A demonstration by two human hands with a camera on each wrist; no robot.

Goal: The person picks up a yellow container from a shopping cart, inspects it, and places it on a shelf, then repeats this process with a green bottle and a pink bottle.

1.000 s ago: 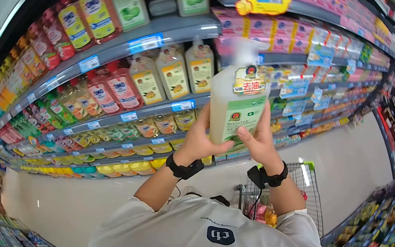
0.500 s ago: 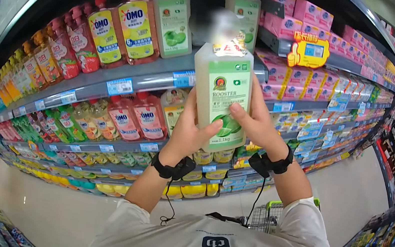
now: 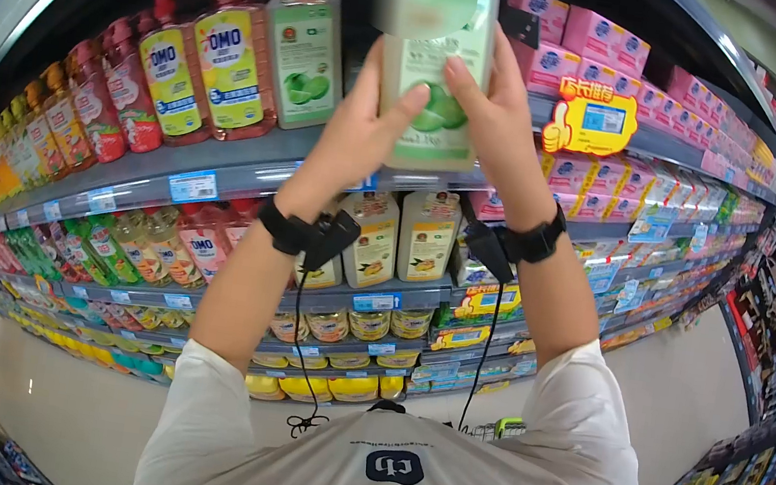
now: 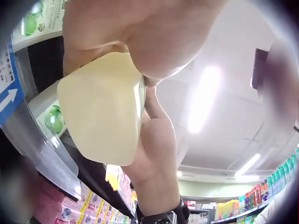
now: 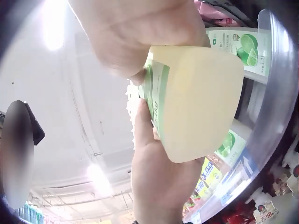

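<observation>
Both arms raised overhead, left hand (image 3: 356, 129) and right hand (image 3: 491, 118) curled, thumbs forward.

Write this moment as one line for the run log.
both hands: hold soap bottle | left hand, right hand | height: top shelf

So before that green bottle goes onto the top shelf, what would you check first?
1. Both hands grip the bottle: ok; the left hand and right hand hold its two sides.
2. Bottle upright: ok, as far as the blurred head view shows.
3. Base above the top shelf edge: ok in the head view.
4. Free gap beside the matching green bottle: cannot tell; the held bottle hides it.
5. Pump cap secure: cannot tell; blurred.
</observation>
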